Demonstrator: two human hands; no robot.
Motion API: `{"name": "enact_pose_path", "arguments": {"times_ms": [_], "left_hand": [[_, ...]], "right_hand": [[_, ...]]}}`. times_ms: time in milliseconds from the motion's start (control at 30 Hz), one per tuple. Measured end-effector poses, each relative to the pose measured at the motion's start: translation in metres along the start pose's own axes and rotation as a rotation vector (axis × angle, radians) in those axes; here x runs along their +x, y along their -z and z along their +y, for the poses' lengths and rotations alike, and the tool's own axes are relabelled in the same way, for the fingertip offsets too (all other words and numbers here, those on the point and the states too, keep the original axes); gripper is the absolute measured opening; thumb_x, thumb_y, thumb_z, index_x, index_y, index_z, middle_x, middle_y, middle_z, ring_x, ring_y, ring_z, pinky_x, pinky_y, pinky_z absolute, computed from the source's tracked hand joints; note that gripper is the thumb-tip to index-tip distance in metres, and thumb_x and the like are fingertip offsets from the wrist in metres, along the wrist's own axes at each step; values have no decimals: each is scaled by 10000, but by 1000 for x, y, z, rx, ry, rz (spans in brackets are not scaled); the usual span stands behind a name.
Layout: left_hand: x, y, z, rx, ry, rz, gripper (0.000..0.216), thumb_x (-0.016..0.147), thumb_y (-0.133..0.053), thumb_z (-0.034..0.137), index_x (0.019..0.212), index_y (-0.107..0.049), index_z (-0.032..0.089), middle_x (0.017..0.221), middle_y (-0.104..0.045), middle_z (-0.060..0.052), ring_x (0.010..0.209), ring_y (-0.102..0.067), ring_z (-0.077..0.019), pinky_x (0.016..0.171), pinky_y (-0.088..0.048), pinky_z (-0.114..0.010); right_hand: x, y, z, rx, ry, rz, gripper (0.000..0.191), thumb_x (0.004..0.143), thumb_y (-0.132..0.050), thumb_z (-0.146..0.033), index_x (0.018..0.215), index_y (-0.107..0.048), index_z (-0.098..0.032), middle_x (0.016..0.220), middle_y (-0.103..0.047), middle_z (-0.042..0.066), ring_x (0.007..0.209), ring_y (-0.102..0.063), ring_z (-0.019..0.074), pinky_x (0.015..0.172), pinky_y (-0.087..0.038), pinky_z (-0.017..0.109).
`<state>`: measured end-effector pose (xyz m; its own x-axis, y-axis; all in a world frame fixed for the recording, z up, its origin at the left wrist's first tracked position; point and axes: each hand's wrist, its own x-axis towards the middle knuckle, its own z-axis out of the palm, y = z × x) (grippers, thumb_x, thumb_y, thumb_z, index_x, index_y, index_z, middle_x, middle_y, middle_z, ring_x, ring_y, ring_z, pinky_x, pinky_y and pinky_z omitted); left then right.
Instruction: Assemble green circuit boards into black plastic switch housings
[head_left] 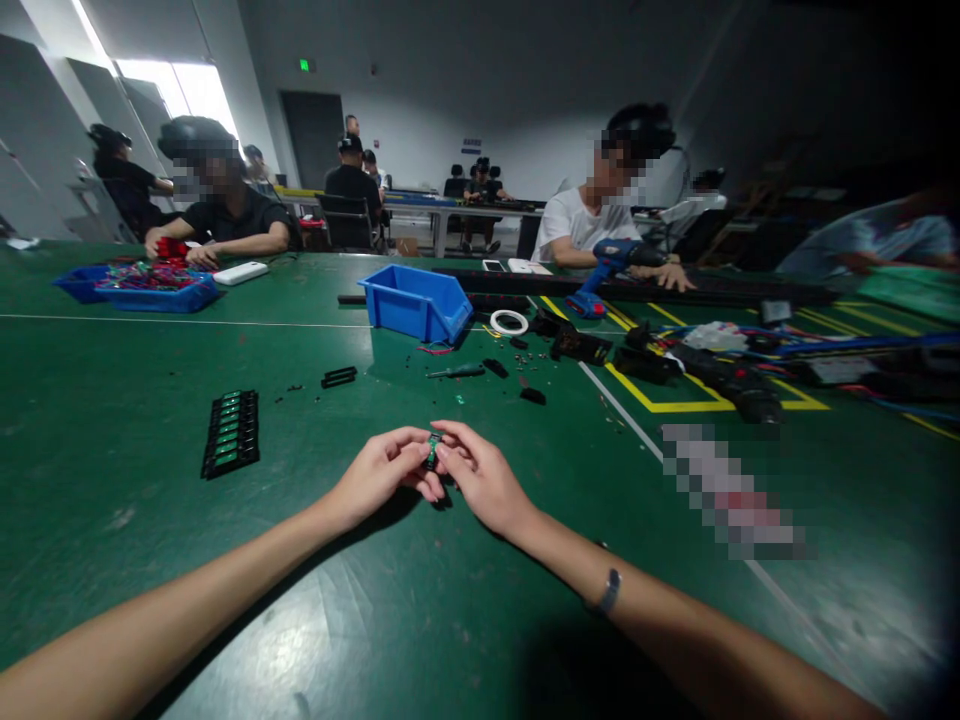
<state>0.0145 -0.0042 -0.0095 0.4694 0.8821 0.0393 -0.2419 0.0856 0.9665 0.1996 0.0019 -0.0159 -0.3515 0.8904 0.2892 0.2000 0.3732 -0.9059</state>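
Note:
Between my two hands, just above the green table, is a small green circuit board with black parts. My left hand pinches it from the left with thumb and fingers. From the other side my right hand grips it too, its thumb against the board. Fingers cover much of the board, so its lower part is hidden. Off to the left lies a black frame holding a row of several similar green boards. Two slim black frame pieces rest beyond my left hand.
Ahead stand a blue bin, a screwdriver, a white tape ring and scattered small black parts. A blue drill and a dark power tool are at right. Co-workers sit opposite, one behind a blue tray of wires.

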Motion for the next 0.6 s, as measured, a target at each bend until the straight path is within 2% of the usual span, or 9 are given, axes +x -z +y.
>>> {"name": "enact_pose_path", "arguments": {"times_ms": [100, 400, 467, 600], "left_hand": [[-3, -3, 3, 15, -13, 1, 340, 964, -623, 392, 1141, -600, 102, 836, -713, -88, 717, -738, -199, 681, -594, -303], [-5, -10, -1, 47, -38, 40, 413, 953, -621, 457, 1169, -590, 106, 869, -715, -92, 742, -720, -194, 743, -605, -351], [-5, -13, -3, 54, -57, 68, 406, 954, -618, 461, 1182, -588, 127, 917, -710, -83, 758, -712, -180, 770, -603, -345], [-4, -20, -7, 70, -80, 113, 377, 966, -601, 453, 1190, -588, 149, 968, -692, -65, 787, -702, -166, 797, -598, -325]], "right_hand": [[0, 2, 0, -22, 15, -32, 320, 985, -559, -375, 1255, -627, -218, 1137, -701, 77, 883, -686, 170, 729, -557, 279], [-2, 3, 1, -121, 71, -38, 344, 1035, -461, -349, 1312, -603, -202, 1226, -677, 99, 987, -672, 183, 863, -544, 317], [-3, 3, 0, -156, 76, -39, 365, 1044, -442, -343, 1349, -583, -201, 1158, -699, 93, 971, -674, 187, 869, -538, 327], [-7, 3, -2, -204, 66, -49, 419, 1063, -383, -333, 1427, -520, -176, 945, -723, 69, 833, -685, 179, 763, -543, 305]]}}
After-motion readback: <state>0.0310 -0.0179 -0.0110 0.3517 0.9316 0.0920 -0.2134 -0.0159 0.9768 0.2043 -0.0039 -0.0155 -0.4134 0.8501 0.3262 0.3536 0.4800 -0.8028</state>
